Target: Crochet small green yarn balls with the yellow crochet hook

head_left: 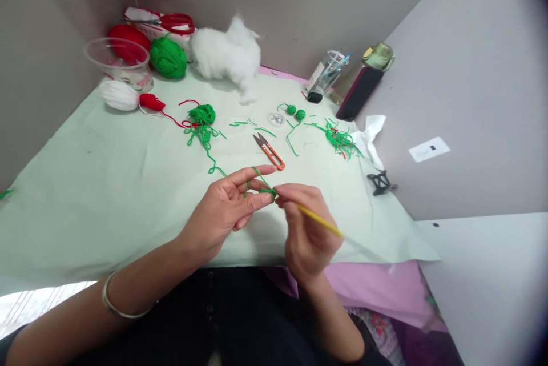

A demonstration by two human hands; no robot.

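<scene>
Between thumb and fingers, my left hand [226, 203] pinches a small green crochet piece [269, 192], with green yarn looped over its raised index finger. My right hand [310, 229] grips a yellow-handled crochet hook [319, 219] like a pen, its tip at the piece and hidden by the fingers. From the left hand the working yarn [214, 169] trails back to a loose green tangle [202, 117]. Just beyond my fingertips lie orange thread snips [269, 152], blades pointing away.
Behind are a white stuffing heap [226, 52], a green yarn ball [168, 57], a clear tub [117, 63] and red scissors [175, 23]. Rightward are small green balls [300, 115], yarn scraps [340, 139], a bottle [349, 83], a phone [359, 93] and a black claw clip [380, 182].
</scene>
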